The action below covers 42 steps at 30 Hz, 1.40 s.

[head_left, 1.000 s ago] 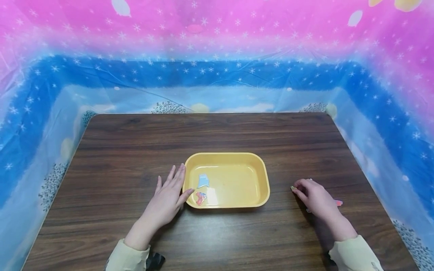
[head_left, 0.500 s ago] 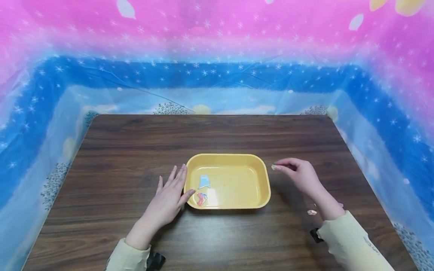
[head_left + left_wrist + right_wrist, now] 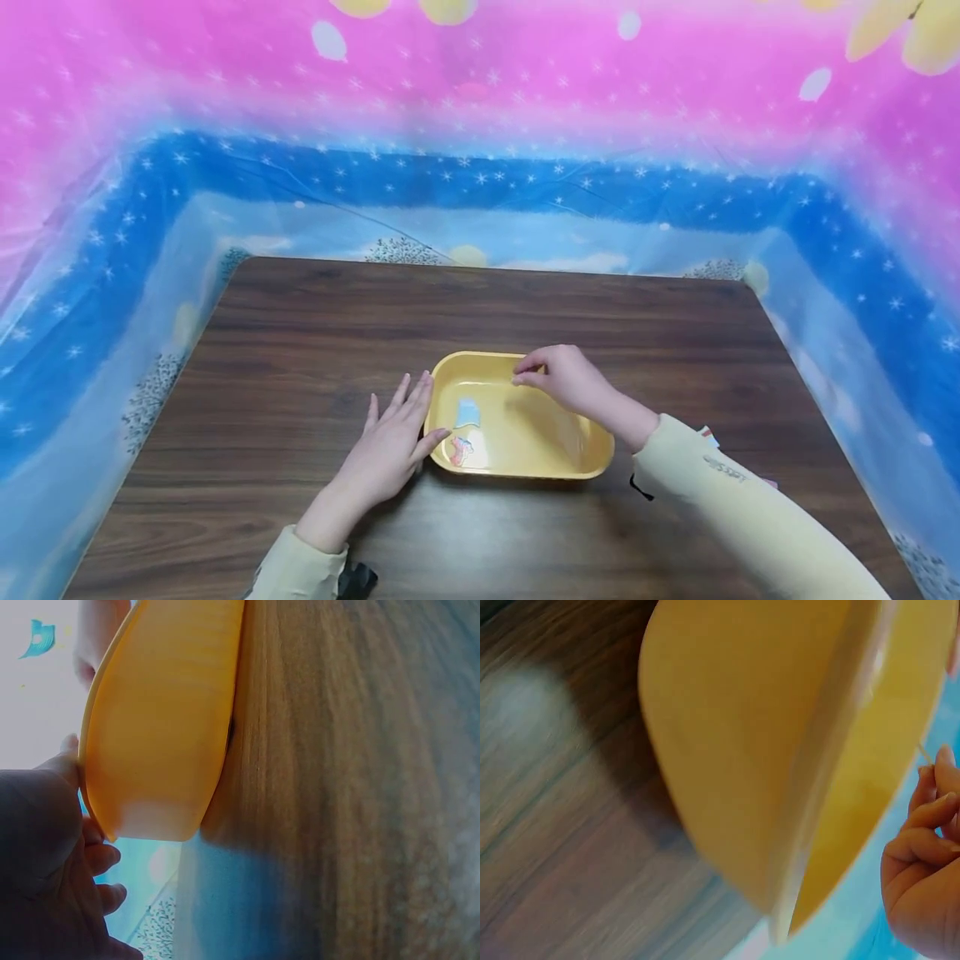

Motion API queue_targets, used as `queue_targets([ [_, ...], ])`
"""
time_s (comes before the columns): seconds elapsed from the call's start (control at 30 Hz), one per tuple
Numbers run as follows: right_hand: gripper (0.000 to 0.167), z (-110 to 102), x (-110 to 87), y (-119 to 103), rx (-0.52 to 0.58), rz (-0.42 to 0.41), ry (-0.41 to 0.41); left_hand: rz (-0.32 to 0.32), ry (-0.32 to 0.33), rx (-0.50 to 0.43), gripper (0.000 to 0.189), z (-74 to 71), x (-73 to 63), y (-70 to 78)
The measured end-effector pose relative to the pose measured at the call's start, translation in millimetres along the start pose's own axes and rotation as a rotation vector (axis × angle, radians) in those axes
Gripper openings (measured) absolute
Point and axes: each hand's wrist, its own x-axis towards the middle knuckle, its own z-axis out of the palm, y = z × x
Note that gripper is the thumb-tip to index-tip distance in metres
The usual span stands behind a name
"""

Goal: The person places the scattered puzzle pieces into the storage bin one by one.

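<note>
Yellow tray (image 3: 525, 450), head view: stood on the brown wooden table (image 3: 337, 325), with a light-blue piece (image 3: 468, 413) and a reddish piece (image 3: 461, 452) lying inside near its left end.
Left hand (image 3: 386, 446), head view: had its fingers straight and spread, touching the left rim, thumb over the edge.
Right hand (image 3: 573, 379), head view: hung above the far side of the tray, thumb and fingertips together.
Small striped piece (image 3: 708, 437), head view: showed just past the right sleeve (image 3: 750, 508).
Outer wall (image 3: 157, 727), left wrist view: rose beside the left fingers.
Thin piece (image 3: 925, 754), right wrist view: was pinched between the right fingertips; its markings could not be made out.
</note>
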Motion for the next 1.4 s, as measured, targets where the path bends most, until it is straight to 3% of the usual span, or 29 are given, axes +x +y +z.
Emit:
queue_targets([
  [0.2,0.01,25.2,14.3,-12.6,-0.054,-0.022,-0.068,-0.007,-0.013,0.014,0.075,-1.0,-1.3,-2.3],
  [0.43,0.008,36.6,22.2,-15.3,-0.158,-0.03,-0.124,-0.015,-0.029,0.006,0.076,1.3,0.6,-1.5],
  [0.67,0.011,42.3,23.0,-9.3,-0.134,-0.056,-0.132,-0.016,-0.031,0.02,0.076,1.4,0.3,-1.8],
  [0.77,0.014,36.7,19.8,-9.3,-0.075,-0.025,-0.127,-0.014,-0.031,0.025,0.076,0.5,0.0,-1.3],
  [0.93,0.037,19.4,3.7,-5.2,-0.006,0.009,-0.067,-0.008,-0.04,0.025,0.076,1.1,0.6,0.4],
  [1.23,0.04,-20.5,-51.7,20.9,0.093,0.042,0.122,0.003,-0.023,-0.004,0.075,8.7,3.6,5.3],
  [1.4,0.045,-33.5,-83.7,45.5,0.134,0.084,0.261,-0.007,-0.016,0.009,0.076,2.8,3.1,-0.1],
])
